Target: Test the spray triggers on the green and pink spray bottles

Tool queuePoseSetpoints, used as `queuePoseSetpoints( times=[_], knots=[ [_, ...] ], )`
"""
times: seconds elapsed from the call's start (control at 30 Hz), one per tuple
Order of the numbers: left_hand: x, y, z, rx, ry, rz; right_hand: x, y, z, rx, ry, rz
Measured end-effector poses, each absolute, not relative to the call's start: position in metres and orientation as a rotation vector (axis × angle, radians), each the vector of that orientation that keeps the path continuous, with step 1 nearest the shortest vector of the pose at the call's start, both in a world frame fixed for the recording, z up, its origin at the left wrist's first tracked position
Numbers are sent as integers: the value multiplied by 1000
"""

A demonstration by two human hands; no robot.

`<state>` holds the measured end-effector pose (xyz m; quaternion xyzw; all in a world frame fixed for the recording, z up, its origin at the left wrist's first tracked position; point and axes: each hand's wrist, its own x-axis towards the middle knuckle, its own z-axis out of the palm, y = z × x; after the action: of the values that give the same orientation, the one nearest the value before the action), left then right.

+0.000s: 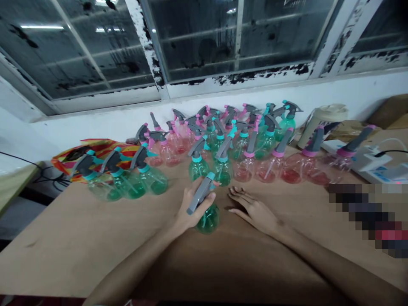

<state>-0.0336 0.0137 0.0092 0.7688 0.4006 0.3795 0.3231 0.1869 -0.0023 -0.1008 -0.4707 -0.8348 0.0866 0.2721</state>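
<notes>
My left hand is closed round the grey trigger head of a green spray bottle that stands on the wooden table near the middle. My right hand lies flat on the table just right of that bottle, fingers stretched out and holding nothing.
Several green and pink spray bottles crowd the far half of the table, with three green ones at the left. A red and yellow bag lies behind them. A beige jug and a white power strip sit at the right.
</notes>
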Motion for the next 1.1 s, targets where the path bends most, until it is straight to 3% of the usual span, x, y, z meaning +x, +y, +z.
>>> queuePoseSetpoints(
  times=[1.1],
  knots=[
    [-24,21,10,2107,1003,1040,194,-3,-97,-1261,-2296,328]
  ],
)
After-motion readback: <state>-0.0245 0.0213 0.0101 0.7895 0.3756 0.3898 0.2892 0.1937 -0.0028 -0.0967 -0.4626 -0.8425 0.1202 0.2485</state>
